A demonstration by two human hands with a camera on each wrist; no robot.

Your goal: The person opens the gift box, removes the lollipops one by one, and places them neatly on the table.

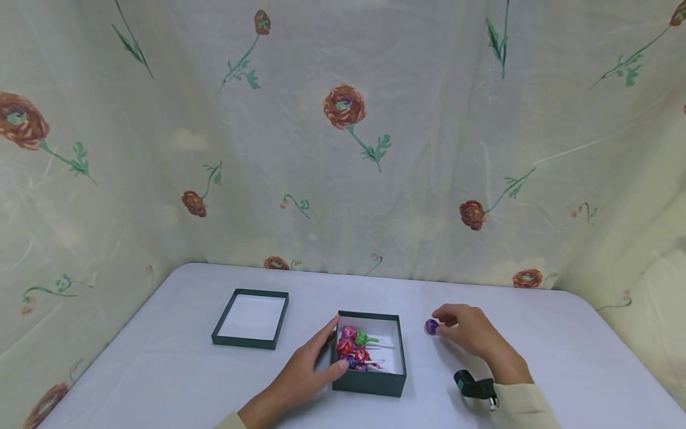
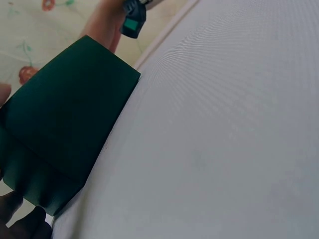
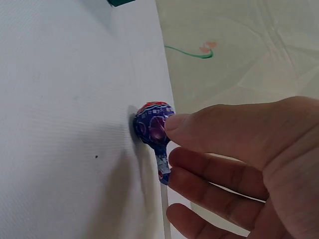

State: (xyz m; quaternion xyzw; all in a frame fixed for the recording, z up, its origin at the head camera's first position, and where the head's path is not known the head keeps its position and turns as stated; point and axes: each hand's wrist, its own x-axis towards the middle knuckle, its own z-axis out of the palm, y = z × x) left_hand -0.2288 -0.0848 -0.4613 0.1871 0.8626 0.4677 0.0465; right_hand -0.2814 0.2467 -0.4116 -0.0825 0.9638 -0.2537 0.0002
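In the head view my left hand (image 1: 309, 364) grips the left side of a dark green box (image 1: 370, 382), thumb at its front corner and fingers along its left wall. The left wrist view shows the box's green wall (image 2: 65, 109) and dark fingertips at its lower edge. Several wrapped lollipops (image 1: 345, 345) lie inside the box, mostly at its left, white sticks pointing right. To the right of the box, my right hand (image 1: 471, 330) pinches a purple-blue lollipop (image 3: 152, 124) low over the table, thumb on its round head and fingertips beside the wrapper's twist and white stick.
A green-edged box lid (image 1: 252, 319) with a white inside lies left of the box. A white cloth covers the table (image 1: 177, 357). Floral curtains (image 1: 300, 149) hang behind and at both sides. A black device (image 1: 474, 386) is strapped at the right wrist.
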